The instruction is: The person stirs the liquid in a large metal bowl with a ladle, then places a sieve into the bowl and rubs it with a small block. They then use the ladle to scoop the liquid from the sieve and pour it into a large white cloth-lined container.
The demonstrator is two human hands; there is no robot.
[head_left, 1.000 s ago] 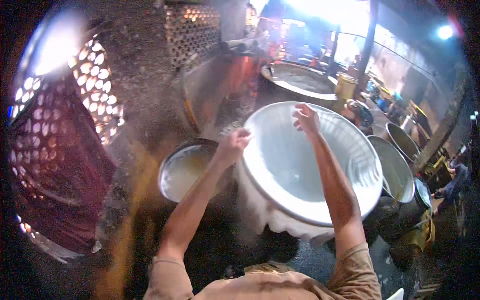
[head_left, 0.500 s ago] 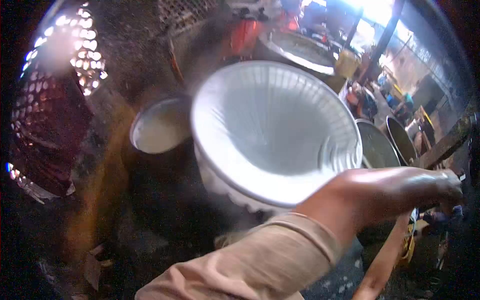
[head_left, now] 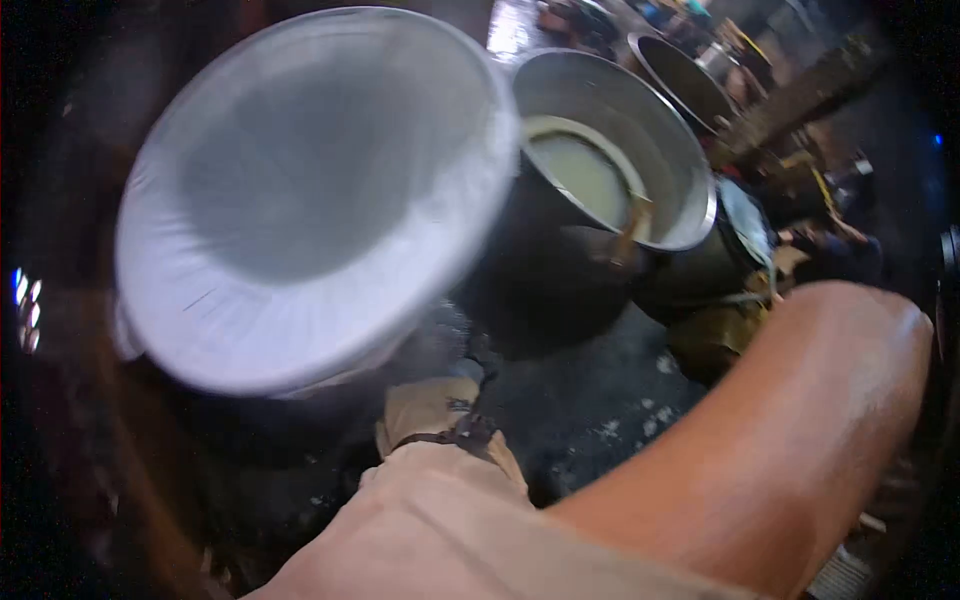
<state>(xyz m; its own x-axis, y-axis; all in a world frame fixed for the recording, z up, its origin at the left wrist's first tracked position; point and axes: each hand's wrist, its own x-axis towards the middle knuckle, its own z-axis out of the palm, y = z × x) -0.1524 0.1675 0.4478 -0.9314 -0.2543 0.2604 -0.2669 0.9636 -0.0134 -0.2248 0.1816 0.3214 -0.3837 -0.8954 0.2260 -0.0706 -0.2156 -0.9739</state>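
A bare forearm of mine, coming out of a beige sleeve, reaches from the bottom middle to the right. Its hand does not show, and my other hand is out of view too. At the upper left is a large round vessel with white cloth stretched over its top, blurred by motion; its middle looks greyish. Beside it stands a deep dark metal pot with pale liquid in it. A brown piece, perhaps wood, lies against the pot's near rim. Neither vessel is visibly touched by a hand.
Another metal pot stands behind. A thick beam slants across the upper right. Below the vessels is dark, wet-looking ground. Beige cloth with a dark strap shows near the middle. Clutter at the far right is blurred.
My view has swung down and right, so the cloth-covered vessel now appears farther left. The pale liquid has come into sight. The hand seen at the right edge no longer shows.
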